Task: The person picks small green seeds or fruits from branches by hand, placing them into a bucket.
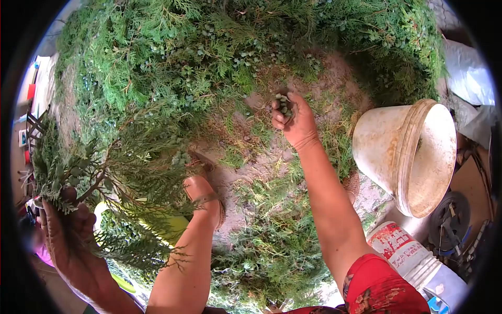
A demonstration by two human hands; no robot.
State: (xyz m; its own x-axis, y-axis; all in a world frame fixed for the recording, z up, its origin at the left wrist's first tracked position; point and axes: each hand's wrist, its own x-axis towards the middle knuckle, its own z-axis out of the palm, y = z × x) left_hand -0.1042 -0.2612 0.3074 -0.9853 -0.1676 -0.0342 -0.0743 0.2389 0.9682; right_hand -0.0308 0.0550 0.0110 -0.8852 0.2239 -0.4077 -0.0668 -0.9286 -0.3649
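Note:
My right hand [294,116], palm up near the middle, is curled around a small heap of grey-green cones [284,105]. On the left, my left hand [78,246] grips a leafy evergreen branch [136,178] that spreads to the right over my bare leg. Clusters of cones hang among its leaves near the fingers. The branch hides part of the left fingers and part of a yellow-green container [170,227] behind it.
Cut evergreen foliage [172,57] is piled across the back, with loose sprigs on the ground [230,178]. A dirty white bucket [381,141] lies tilted at the right, above a red-and-white bucket [402,251]. Beside them is a black wheel [449,222].

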